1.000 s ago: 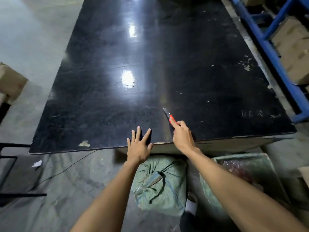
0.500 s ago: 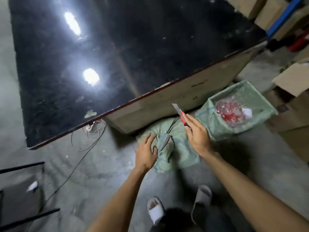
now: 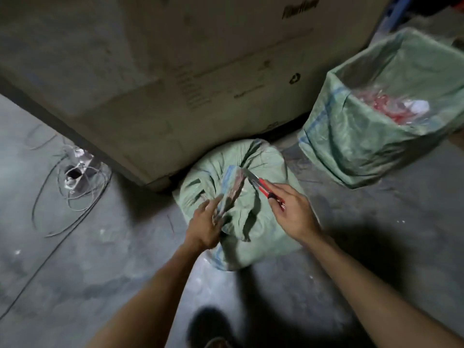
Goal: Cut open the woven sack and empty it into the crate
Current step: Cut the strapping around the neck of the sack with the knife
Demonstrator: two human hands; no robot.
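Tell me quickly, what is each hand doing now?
Left hand: closed on the gathered neck of the tied sack.
Right hand: closed on the red utility knife, blade at the neck.

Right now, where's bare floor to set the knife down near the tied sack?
Bare concrete between the cable coil and the tied sack, left of the left hand. Also right of the right hand, below the open sack. Crowded against the cardboard box.

Dim grey concrete floor (image 3: 75, 259) – big cardboard box (image 3: 175, 84) – loose wires (image 3: 75, 187)
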